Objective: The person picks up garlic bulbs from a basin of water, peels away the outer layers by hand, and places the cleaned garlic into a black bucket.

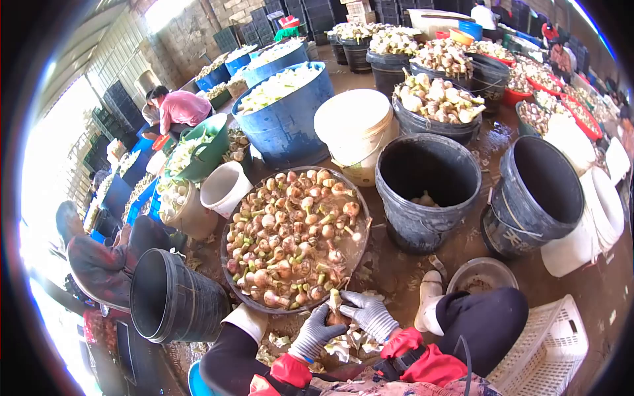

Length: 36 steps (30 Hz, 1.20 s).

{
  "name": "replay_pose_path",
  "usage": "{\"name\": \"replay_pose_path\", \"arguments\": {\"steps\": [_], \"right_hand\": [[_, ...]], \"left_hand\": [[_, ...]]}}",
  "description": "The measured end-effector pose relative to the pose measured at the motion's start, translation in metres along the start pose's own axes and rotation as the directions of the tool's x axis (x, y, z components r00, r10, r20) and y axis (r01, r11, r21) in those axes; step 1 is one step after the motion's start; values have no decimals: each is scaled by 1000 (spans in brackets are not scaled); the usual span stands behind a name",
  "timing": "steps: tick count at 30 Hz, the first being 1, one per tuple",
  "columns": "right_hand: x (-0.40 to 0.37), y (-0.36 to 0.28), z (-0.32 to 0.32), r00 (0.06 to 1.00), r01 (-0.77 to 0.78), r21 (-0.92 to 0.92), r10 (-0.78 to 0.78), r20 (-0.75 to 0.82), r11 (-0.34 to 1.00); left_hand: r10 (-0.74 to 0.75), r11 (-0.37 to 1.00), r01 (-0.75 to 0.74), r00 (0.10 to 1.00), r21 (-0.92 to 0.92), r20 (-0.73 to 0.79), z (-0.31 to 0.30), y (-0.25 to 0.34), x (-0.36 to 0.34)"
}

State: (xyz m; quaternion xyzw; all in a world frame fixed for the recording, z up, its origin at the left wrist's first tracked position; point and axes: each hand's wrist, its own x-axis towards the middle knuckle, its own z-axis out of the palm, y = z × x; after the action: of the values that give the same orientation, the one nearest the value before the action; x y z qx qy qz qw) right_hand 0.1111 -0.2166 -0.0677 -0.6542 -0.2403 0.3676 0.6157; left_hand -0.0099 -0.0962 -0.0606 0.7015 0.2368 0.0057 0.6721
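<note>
My left hand [317, 334], in a grey knit glove, is closed round a garlic bulb [337, 318] with its pale stem pointing up. My right hand [370, 314], gloved likewise, has its fingers closed against the other side of the same bulb. Both hands are just over the near rim of a wide round basin [364, 245]. Many brownish garlic bulbs [284, 231] with cut stems lie in murky water in that basin. Peeled skins [343, 346] are scattered beneath my hands.
Two dark buckets [422, 218] [522, 218] stand to the right, with a metal bowl [485, 265] and white crate [545, 350] nearer. Another dark bucket [178, 297] tilts at left. Beyond are a white lidded bucket [356, 148] and blue tub [284, 129]. A person in pink [181, 109] bends at left.
</note>
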Motion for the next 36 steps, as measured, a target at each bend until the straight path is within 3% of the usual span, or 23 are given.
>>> {"name": "replay_pose_path", "arguments": {"steps": [1,3,6,9,11,12,13,14,15,17,19,22,23,24,25,26,28,30,31,32,33,34,36], "right_hand": [[-3,7,4,1000,15,21,-15,8,1000],[-11,20,7,999,45,-98,-43,24,994],[-22,20,15,989,128,-292,-144,-33,948],[-30,5,21,986,13,-317,-65,-154,948],[-32,-2,19,970,50,-314,-121,-212,948],[-31,-1,14,979,94,-183,-124,-162,979],[-31,-3,9,986,126,-46,-130,-108,991],[-34,-14,5,999,7,201,3,-51,980],[-34,-6,4,984,150,135,-134,-118,979],[-34,-13,1,985,163,80,-158,-75,983],[-26,-3,5,997,80,108,-78,-25,991],[-15,24,9,993,56,-389,-92,-74,920],[-14,29,9,993,49,-385,-86,-80,922],[-13,34,11,996,-42,-69,36,-83,997],[-12,30,12,987,-135,253,152,-49,958],[-11,23,12,989,-144,333,147,18,932],[-12,23,11,985,-167,278,148,87,946],[-10,38,14,985,-171,194,162,61,966],[-8,44,15,984,-176,197,167,60,965],[-6,52,17,987,-159,173,156,32,972],[-5,58,20,990,-141,148,142,5,979],[-5,59,24,996,-59,54,63,-59,997],[-4,58,29,989,-107,19,109,-102,994]], "left_hand": [[108,898,-30,982,440,-154,7,-4,-6],[179,773,3,958,635,-223,21,-10,-18],[230,641,67,933,765,-275,37,1,-30],[346,491,-7,919,871,-187,40,7,-28],[350,500,-44,924,865,-155,35,7,-23],[209,927,-134,960,351,-187,32,2,-20],[73,939,-110,990,-325,-123,28,1,-19],[-49,664,15,999,-747,-23,21,1,-24],[-41,413,14,999,-911,-3,18,-2,-35],[-144,260,46,990,-964,8,11,-4,-39],[-260,235,44,965,-971,-19,7,-19,-37],[-218,248,77,976,-966,22,3,-19,-36],[-130,377,31,991,-926,-20,2,-21,-34],[-37,492,-24,998,-870,-49,3,-23,-33],[-43,491,-15,998,-871,-41,6,-26,-32],[-70,606,-53,990,-793,-120,10,-29,-30],[-97,848,-31,972,-529,-214,13,-40,-24],[76,987,-115,948,-111,-311,19,-55,-23],[151,988,-132,928,79,-340,22,-52,-22],[148,989,-128,929,79,-338,22,-50,-21],[344,890,-202,886,409,-311,21,-46,-20],[516,681,-242,828,691,-218,21,-41,-19],[511,644,-209,833,736,-211,24,-39,-17]]}}
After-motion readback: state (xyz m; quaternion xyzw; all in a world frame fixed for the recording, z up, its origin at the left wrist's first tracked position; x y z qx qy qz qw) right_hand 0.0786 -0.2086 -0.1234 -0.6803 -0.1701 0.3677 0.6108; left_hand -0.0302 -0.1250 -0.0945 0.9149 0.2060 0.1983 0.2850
